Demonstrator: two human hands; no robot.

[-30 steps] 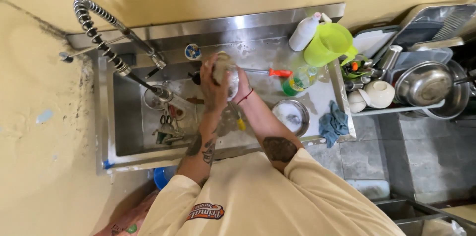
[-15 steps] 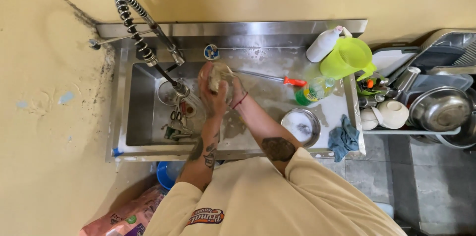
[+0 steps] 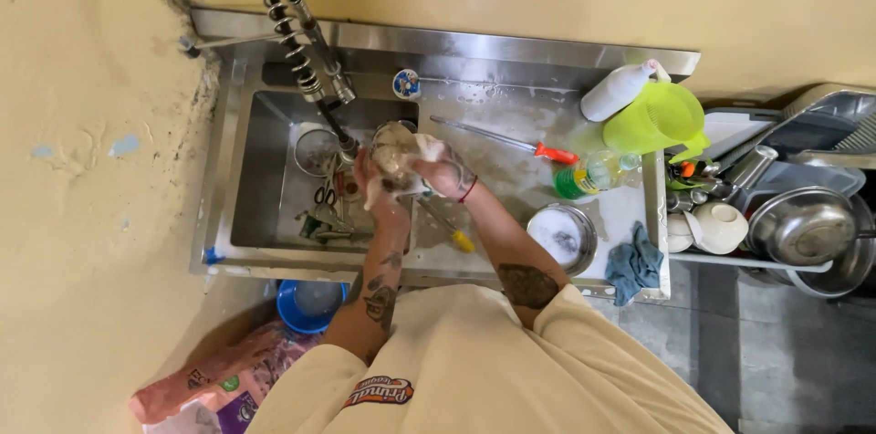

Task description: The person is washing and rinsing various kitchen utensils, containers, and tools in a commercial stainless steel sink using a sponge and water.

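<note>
Both my hands are up over the right edge of the steel sink basin (image 3: pixel 265 215), just under the faucet's spout. My left hand (image 3: pixel 376 192) grips a foam-covered glass-like vessel (image 3: pixel 394 153) from the left. My right hand (image 3: pixel 447 174), wet with suds, presses a white soapy sponge or cloth (image 3: pixel 427 147) against the vessel's right side. Foam hides what kind of vessel it is.
A coiled spring faucet (image 3: pixel 297 37) rises at the back. Scissors and utensils (image 3: pixel 324 201) lie in the basin with a round steel bowl (image 3: pixel 315 151). On the drainboard are a red-handled knife (image 3: pixel 511 140), soap bottle (image 3: pixel 584 177), green jug (image 3: pixel 657 119), metal dish (image 3: pixel 563 235) and blue cloth (image 3: pixel 636 265). A rack of steel bowls (image 3: pixel 803 229) stands to the right.
The view has swung, so the sink sits further right and lower in frame. My hands stay together on the soapy vessel near the faucet, turning it slightly.
</note>
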